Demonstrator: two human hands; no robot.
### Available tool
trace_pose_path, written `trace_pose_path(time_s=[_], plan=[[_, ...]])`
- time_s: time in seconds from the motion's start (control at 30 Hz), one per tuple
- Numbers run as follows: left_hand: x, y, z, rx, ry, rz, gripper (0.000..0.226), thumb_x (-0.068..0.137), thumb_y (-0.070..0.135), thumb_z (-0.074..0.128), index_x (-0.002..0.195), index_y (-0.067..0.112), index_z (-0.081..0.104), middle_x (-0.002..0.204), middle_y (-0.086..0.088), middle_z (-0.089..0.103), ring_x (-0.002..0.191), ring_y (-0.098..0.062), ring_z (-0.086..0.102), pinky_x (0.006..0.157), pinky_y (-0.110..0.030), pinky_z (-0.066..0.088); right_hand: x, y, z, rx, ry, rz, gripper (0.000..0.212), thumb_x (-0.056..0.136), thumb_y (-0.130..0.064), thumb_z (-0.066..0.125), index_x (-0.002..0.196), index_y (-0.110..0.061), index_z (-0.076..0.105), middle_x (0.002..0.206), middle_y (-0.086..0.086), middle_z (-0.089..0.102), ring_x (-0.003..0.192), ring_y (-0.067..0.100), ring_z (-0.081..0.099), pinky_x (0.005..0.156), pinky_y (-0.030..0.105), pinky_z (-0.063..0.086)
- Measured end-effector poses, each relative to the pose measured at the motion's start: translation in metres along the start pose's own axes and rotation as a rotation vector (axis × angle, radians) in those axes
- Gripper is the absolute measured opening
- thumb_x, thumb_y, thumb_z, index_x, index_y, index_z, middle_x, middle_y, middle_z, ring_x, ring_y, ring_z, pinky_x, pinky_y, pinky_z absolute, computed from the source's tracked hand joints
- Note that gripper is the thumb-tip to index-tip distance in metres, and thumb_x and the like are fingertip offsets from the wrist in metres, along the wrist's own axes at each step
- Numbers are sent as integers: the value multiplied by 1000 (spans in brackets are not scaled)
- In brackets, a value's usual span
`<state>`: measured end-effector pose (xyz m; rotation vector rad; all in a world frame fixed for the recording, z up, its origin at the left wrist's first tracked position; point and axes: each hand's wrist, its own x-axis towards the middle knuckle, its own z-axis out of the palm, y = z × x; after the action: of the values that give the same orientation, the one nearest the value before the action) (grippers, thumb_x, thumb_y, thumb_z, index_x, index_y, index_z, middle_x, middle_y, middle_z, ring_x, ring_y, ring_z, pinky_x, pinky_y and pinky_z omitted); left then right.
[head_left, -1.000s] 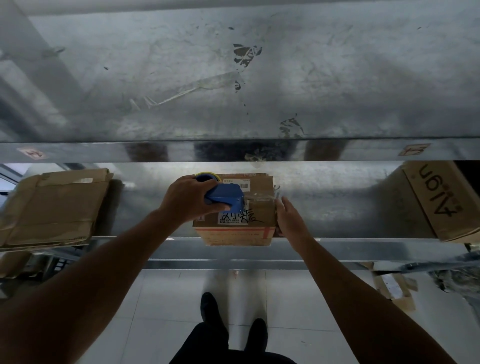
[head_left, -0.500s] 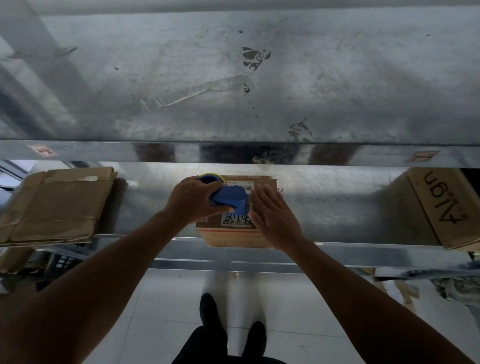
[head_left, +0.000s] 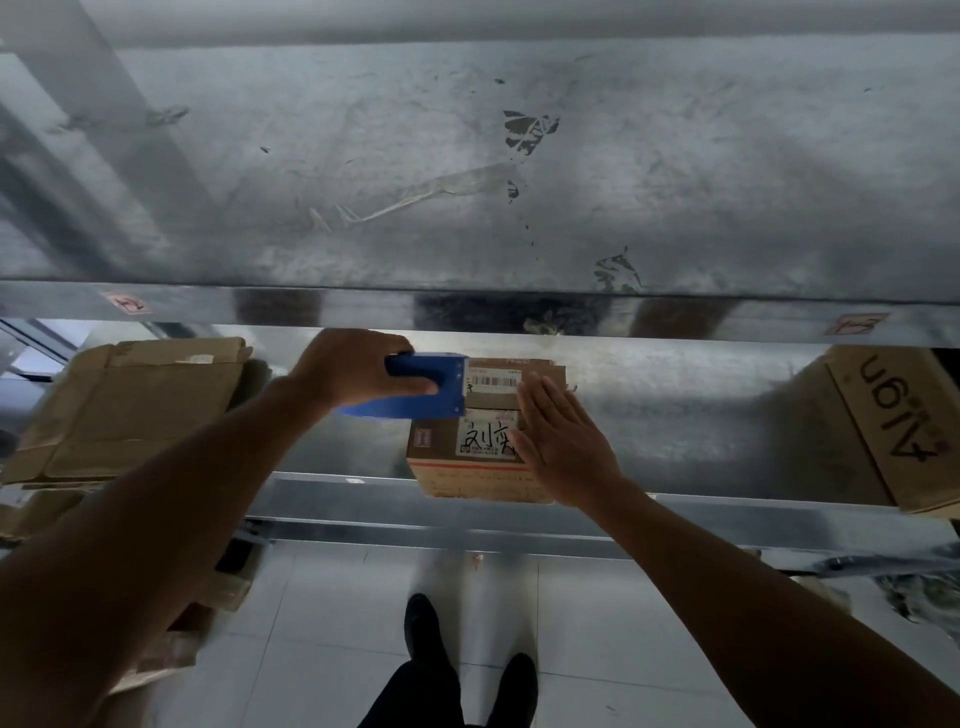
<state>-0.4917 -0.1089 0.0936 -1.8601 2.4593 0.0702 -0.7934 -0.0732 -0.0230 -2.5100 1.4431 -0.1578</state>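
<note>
Since the earlier frames the blue tape dispenser (head_left: 441, 376) has shifted from over the middle of the small cardboard box (head_left: 439, 441) to its far-left corner, at about ten o'clock of the box top. The right hand (head_left: 558, 439) has come from the box's right side up onto its top.

Surface: the box stands at the front lip of a galvanised metal shelf (head_left: 675, 415), with a second scuffed shelf deck (head_left: 363, 156) above. Flattened cardboard (head_left: 130, 410) lies at nine o'clock of the box. A larger printed carton (head_left: 883, 431) sits at three o'clock. Pale floor tiles (head_left: 311, 649) and dark shoes (head_left: 421, 623) show at six o'clock.

Grip: the left hand (head_left: 353, 369) is curled round the dispenser's handle, thumb across its blue side. The right hand is spread flat, fingers straight and together, pressing on the right half of the box top and partly covering the handwritten label (head_left: 483, 441).

Pose: both forearms reach forward from the lower corners, converging on the box.
</note>
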Motion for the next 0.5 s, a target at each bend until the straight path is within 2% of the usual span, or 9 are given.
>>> trace_pose_path(time_s=[0.07,0.17,0.23,0.33,0.4,0.5], plan=[[-7,-24,-5,-74,-61,-86,105,48,107,10,102,35,64,85,14,66,76,-5,58,65,-24,38,2,1,0,-16,-4,5,86,93,-68,-20,161,-16,-10,169,5,-12,156,21,-15,129,42,5],[-14,-43,-10,-99,-158,-124,99,43,109,14,93,38,63,82,16,62,75,-4,54,66,-27,37,5,-4,0,-49,-20,35,86,93,-68,-19,161,-17,-7,170,6,-8,157,22,-10,129,43,8],[-14,-46,-9,-111,-193,-127,91,47,108,19,87,38,60,80,16,60,74,-3,53,65,-27,37,10,-15,-4,-34,17,118,89,95,-67,-12,163,-13,8,170,11,7,158,26,4,129,44,13],[-10,-45,-7,-113,-228,-152,71,66,95,37,91,33,63,80,12,61,76,-6,54,68,-28,39,27,-48,-11,18,65,284,102,90,-71,-16,158,-9,27,163,20,30,153,36,25,125,52,22],[-6,-48,-5,-154,-263,-179,69,66,93,41,94,34,62,82,10,63,79,-9,57,70,-29,40,37,-70,-6,-13,29,363,91,93,-70,-9,159,-15,23,163,27,24,152,43,21,125,57,16],[0,-54,-1,-221,-333,-197,72,58,97,42,90,35,60,85,9,64,83,-11,59,74,-31,43,40,-84,12,-22,96,443,77,99,-65,11,162,-20,18,164,32,12,153,49,10,124,62,9]])
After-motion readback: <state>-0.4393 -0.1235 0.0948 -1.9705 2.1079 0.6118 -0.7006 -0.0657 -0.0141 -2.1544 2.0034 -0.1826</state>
